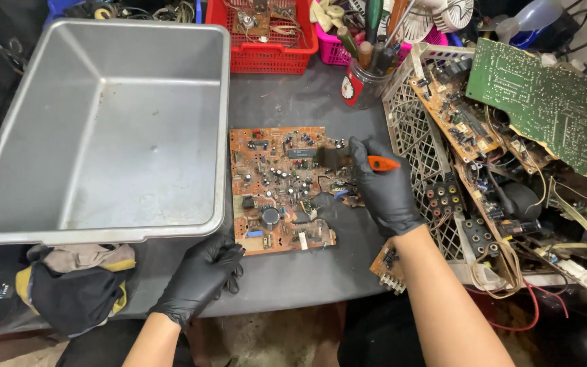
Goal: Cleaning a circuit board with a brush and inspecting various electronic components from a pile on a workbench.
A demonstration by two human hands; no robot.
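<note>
Left hand (202, 275): black-gloved, palm down, fingers curled loosely, forearm bare. Right hand (383, 187): black-gloved, reaching forward, grip closed, forearm bare and angled inward from lower right.

A dark grey workbench (287, 272) fills the view, its near edge worn and scuffed. Below that edge shows a patch of mottled, dirty floor (273, 340), possibly bare concrete. Light falls evenly from above. The bench's far edge and right side lie under heaped clutter.
</note>
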